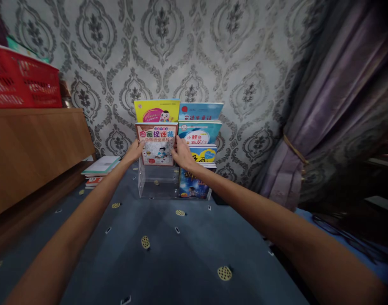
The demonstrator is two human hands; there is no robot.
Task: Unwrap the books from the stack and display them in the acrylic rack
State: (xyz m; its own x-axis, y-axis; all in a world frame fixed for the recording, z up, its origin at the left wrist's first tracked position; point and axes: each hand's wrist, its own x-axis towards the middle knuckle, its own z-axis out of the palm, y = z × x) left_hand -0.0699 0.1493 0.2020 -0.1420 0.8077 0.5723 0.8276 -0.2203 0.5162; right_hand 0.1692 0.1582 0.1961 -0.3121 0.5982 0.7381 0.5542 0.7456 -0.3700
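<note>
A clear acrylic tiered book rack [155,184] stands against the patterned wall on a blue cloth. Both my hands grip a children's picture book with a pink and white cover [157,144] in the rack's left column. My left hand [135,151] pinches its left edge and my right hand [182,153] holds its right edge. Behind it stands a yellow book [156,110]. The right column holds several books: two blue ones [200,111], a yellow one [204,154] and a dark blue one [190,186] at the bottom.
A small stack of books [100,169] lies left of the rack. A wooden cabinet [31,148] with a red plastic basket [22,80] on top is at the left. A purple tied-back curtain [323,114] hangs at the right. The blue cloth [168,250] carries small yellow motifs.
</note>
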